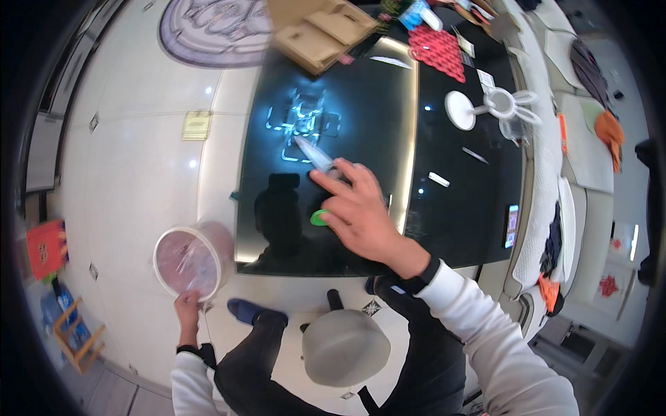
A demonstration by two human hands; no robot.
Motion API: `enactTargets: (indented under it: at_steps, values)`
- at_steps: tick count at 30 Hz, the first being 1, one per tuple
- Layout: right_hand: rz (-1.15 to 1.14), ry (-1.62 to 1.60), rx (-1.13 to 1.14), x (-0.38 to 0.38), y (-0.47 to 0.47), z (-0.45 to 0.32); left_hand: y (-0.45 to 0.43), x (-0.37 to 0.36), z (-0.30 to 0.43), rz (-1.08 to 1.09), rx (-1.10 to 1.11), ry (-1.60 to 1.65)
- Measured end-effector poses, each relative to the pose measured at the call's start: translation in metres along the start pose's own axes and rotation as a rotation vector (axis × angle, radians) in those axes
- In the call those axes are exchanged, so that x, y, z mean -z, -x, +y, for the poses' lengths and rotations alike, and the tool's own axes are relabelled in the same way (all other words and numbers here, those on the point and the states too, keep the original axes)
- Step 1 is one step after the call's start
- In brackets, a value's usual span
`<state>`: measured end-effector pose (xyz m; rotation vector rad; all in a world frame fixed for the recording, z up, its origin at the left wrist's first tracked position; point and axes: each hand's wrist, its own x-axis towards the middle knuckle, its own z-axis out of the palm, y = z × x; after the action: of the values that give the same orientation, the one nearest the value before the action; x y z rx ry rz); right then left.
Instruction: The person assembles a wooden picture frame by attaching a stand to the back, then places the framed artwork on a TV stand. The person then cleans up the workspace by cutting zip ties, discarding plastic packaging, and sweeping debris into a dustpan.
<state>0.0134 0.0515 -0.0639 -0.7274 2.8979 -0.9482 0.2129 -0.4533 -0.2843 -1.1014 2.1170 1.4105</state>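
Note:
My left hand (188,308) grips the rim of a round waste bin (162,278) lined with a clear plastic bag, low at the left beside the table. Over the dark glossy table (333,255), my right hand (359,208) is stretched out. A pale, pointed item (314,153), blurred, extends from its fingertips toward the ceiling light's reflection; its kind is unclear. By the right thumb is a small round green item (318,218). Whether the thumb holds it or only touches it cannot be told.
An open cardboard box (322,36) stands at the table's far edge. Toward the right lie a red knitted piece (437,52), a white rabbit-eared stand (460,110), a white stick-like item (438,179) and a phone (511,226). A grey stool (346,348) is between my legs.

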Motion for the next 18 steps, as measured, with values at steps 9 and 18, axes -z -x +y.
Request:
enactTargets:
  at_steps: [9,18]
  values:
    - [-0.098,-0.121,0.142,0.024,0.097,0.063,-0.028,0.024,0.073,-0.337,0.169,-0.084]
    - [-0.244,-0.006,0.081,0.114,0.201,0.095,0.000,0.100,0.211,-0.414,-0.115,-0.305]
